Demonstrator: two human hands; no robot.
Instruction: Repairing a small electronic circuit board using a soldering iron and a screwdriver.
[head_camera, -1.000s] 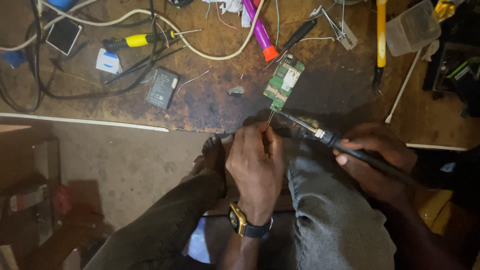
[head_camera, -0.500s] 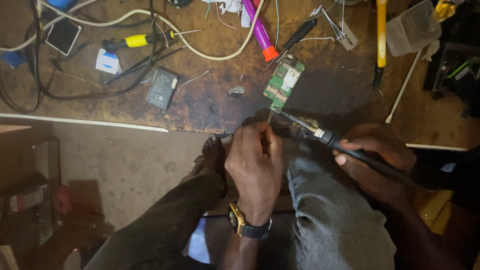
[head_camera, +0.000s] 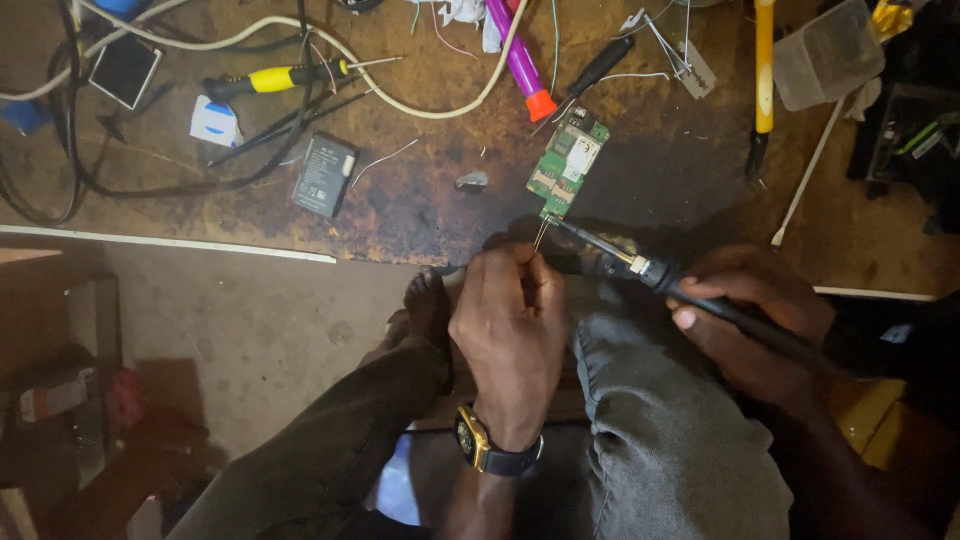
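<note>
Bench (head_camera: 420, 205), stained brown, cluttered w/ cables & tools. R hand (head_camera: 760, 315) grip closed round soldering iron (head_camera: 690, 290). L hand (head_camera: 510, 330) pinches thin wire (head_camera: 541, 233). Green circuit board (head_camera: 568, 165) lies on bench near edge; iron tip & wire meet at its lower end.

Honestly almost nothing moves across this second. The left hand (head_camera: 510, 335), the one with the gold-cased wristwatch (head_camera: 478, 445), slides a hair to the right and down from where it sat a second ago, its fingertips (head_camera: 528, 262) still pinching the thin wire (head_camera: 541, 233) at the bottom edge of the small green circuit board (head_camera: 568, 165). The right hand (head_camera: 760, 320) drifts the same tiny bit with the black-handled soldering iron (head_camera: 690, 290). Could be the head camera nudging; can't tell.
</note>
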